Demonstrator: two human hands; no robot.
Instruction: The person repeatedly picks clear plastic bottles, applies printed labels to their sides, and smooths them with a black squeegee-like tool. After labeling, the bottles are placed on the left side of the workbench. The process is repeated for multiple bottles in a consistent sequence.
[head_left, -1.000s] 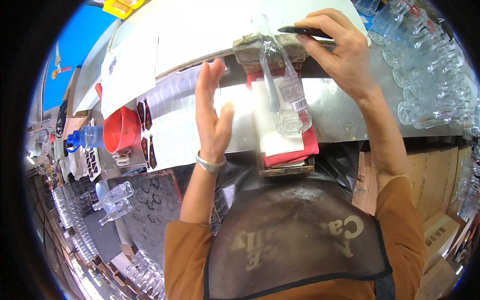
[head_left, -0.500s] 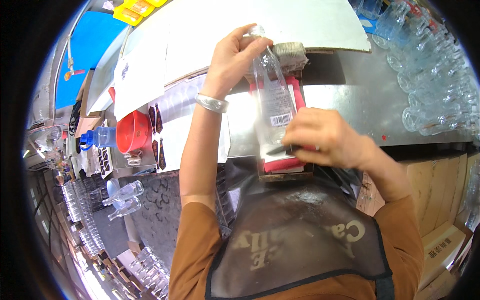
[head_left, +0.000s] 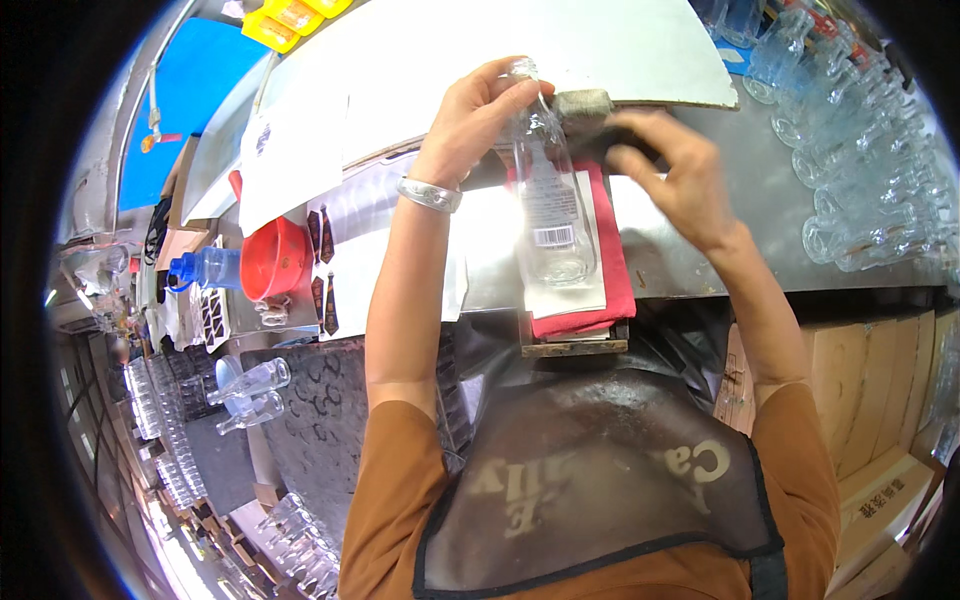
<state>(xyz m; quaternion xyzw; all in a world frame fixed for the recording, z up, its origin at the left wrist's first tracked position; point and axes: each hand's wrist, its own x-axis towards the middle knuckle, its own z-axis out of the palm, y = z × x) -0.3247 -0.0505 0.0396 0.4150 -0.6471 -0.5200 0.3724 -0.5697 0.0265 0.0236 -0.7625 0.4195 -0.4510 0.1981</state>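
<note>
Left hand (head_left: 478, 110) has its grip closed around the neck end of a clear glass bottle with a white label (head_left: 545, 195), fingers wrapped over the top, silver bracelet (head_left: 428, 194) at the wrist. Bottle lies lengthwise on a white sheet over a red cloth pad (head_left: 610, 270), on a small wooden board (head_left: 574, 347) at the near edge of the steel counter (head_left: 700, 270). Right hand (head_left: 680, 175) is just right of the bottle neck, fingers half curled and spread, fingertips on a dark thing under them near a grey sponge-like block (head_left: 585, 102); can't tell if it actually holds it. Rows of clear glass bottles (head_left: 860, 180) stand on the counter far right. Red plastic bowl (head_left: 275, 258) and blue-capped plastic bottle (head_left: 205, 268) sit well left. Cardboard boxes (head_left: 860, 390) below the counter, right.
</note>
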